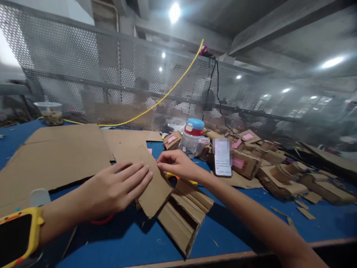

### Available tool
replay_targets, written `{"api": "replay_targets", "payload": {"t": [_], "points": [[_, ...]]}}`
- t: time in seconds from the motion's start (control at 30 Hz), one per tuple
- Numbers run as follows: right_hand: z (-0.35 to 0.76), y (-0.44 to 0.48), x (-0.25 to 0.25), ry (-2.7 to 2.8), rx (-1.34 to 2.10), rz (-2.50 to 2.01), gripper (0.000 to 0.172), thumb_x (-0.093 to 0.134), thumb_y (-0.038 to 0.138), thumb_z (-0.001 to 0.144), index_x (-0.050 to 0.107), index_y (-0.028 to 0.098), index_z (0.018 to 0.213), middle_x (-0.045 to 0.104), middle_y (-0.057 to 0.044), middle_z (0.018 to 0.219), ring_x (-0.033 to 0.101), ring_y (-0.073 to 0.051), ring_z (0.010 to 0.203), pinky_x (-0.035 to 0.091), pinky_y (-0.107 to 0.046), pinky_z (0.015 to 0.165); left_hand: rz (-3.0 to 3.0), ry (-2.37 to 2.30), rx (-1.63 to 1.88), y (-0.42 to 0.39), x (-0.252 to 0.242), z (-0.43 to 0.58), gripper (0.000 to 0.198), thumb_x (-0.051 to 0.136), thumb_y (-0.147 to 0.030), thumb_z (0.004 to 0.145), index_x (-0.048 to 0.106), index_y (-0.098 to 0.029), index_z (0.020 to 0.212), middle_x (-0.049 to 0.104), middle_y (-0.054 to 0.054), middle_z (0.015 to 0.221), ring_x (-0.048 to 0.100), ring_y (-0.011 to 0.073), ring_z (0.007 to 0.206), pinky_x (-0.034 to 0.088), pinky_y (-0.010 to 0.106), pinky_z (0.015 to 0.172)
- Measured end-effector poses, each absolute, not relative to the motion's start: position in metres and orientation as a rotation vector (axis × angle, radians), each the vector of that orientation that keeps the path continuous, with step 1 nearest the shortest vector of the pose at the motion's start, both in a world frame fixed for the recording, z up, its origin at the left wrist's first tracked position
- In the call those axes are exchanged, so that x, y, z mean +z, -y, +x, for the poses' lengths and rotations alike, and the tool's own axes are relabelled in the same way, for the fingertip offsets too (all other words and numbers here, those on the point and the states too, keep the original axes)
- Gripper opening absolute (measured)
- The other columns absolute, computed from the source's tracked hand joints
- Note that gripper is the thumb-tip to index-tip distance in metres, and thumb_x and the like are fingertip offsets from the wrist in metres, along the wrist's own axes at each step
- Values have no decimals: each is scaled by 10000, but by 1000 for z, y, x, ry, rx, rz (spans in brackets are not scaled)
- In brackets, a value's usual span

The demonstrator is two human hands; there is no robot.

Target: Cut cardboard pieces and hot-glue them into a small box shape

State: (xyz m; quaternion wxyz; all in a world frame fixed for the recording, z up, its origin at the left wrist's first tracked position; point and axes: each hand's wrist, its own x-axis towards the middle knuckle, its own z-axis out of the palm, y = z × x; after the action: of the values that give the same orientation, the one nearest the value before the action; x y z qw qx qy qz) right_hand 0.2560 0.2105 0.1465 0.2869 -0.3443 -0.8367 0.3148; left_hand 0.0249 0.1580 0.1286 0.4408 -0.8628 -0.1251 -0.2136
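Note:
My left hand (pixel 118 188) lies with its fingers stretched flat on a cut cardboard piece (pixel 157 188). At that piece's right edge, my right hand (pixel 180 165) has thumb and forefinger pinched on the cardboard. Partly hidden below the right hand is a yellow and orange object (pixel 192 182) whose kind I cannot make out. A folded, creased cardboard strip (pixel 181 232) rests on the blue table (pixel 223 234), beneath and in front of the piece. Something red and curved (pixel 102 220) shows under my left hand, mostly covered.
Large cardboard sheets (pixel 67 149) spread over the left side. Behind the hands stand a blue-lidded bottle (pixel 192 136) and a lit phone (pixel 223 160). Several cardboard constructions (pixel 281 178) crowd the right. A plastic cup (pixel 51 113) sits far left, before a perforated metal screen (pixel 117 82).

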Motion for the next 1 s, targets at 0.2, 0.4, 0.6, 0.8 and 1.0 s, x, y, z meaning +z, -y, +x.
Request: {"api": "replay_targets", "payload": {"t": [0.2, 0.4, 0.6, 0.8, 1.0], "points": [[250, -227, 130, 2215, 810, -1038, 141, 570, 70, 758, 573, 149, 641, 539, 51, 572, 485, -87, 554, 372, -193, 550, -2144, 283, -512, -175, 128, 29, 401, 307, -50, 957, 684, -93, 1085, 762, 86, 1044, 696, 233, 965, 520, 382, 853], [250, -234, 134, 2147, 680, -1189, 183, 566, 55, 758, 529, 155, 608, 490, 61, 558, 422, -72, 541, 313, -188, 534, -2125, 265, -590, -204, 124, 21, 380, 345, -3, 921, 694, -77, 1051, 767, 108, 1018, 717, 228, 886, 544, 351, 758], [243, -232, 134, 2115, 623, -1226, 188, 559, 49, 744, 495, 169, 615, 475, 71, 565, 403, -74, 547, 300, -197, 549, -2140, 302, -666, -216, 110, 9, 366, 384, 20, 895, 672, -73, 1099, 756, 127, 1047, 711, 229, 946, 547, 337, 782], [242, -231, 125, 2098, 619, -1215, 149, 553, 79, 726, 483, 181, 643, 472, 67, 577, 403, -86, 552, 291, -213, 554, -2146, 318, -612, -217, 108, 6, 377, 365, 20, 903, 670, -72, 1106, 757, 128, 1057, 722, 228, 922, 564, 327, 713], [255, -224, 129, 2019, 584, -1176, 119, 510, 166, 761, 454, 196, 661, 469, 54, 614, 411, -100, 586, 304, -225, 573, -2057, 316, -600, -214, 124, 3, 348, 407, 17, 901, 667, -72, 1114, 747, 152, 1077, 710, 244, 962, 554, 339, 777]]}}
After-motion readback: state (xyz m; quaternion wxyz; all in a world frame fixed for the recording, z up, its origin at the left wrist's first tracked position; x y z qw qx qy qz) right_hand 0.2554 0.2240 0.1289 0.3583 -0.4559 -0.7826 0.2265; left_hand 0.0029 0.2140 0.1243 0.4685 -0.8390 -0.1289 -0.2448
